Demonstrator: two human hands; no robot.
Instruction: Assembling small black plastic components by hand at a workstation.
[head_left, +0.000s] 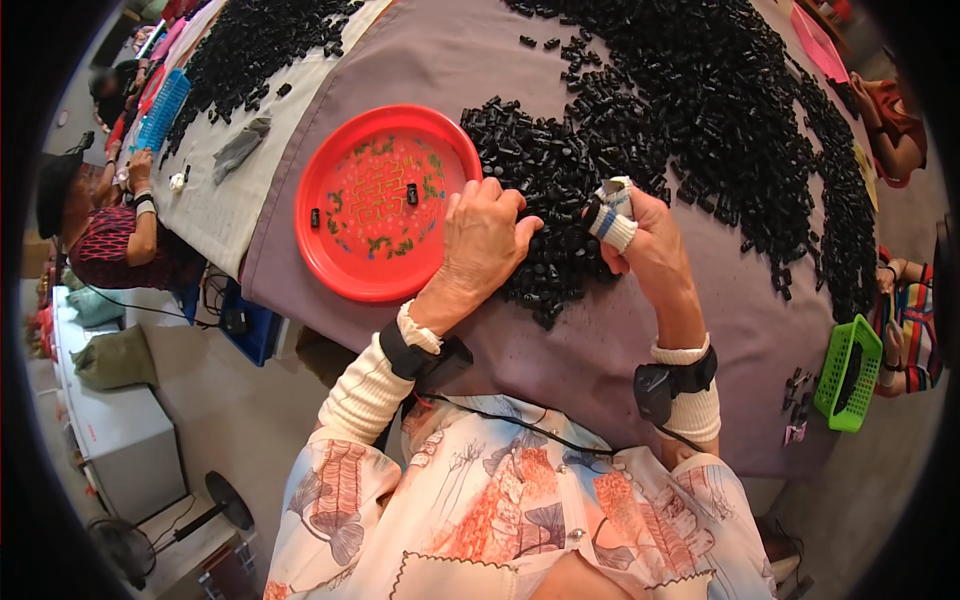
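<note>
My left hand (483, 235) lies palm down on a heap of small black plastic parts (640, 120), its fingers curled into the pile next to a red round tray (330, 235). Two black parts lie in that tray. My right hand (640, 240) is lifted just right of the left one, its fingers wrapped in white tape with a blue band, pinched together over the pile. Whether a part sits between those fingers is hidden. Both wrists wear white cuffs and black strapped devices.
A mauve cloth (440, 50) covers the table. A green basket (845, 372) stands at the right edge, a blue basket (162, 108) far left. Other people sit at the left (105, 235) and right (895, 125). A second black heap (255, 40) lies beyond.
</note>
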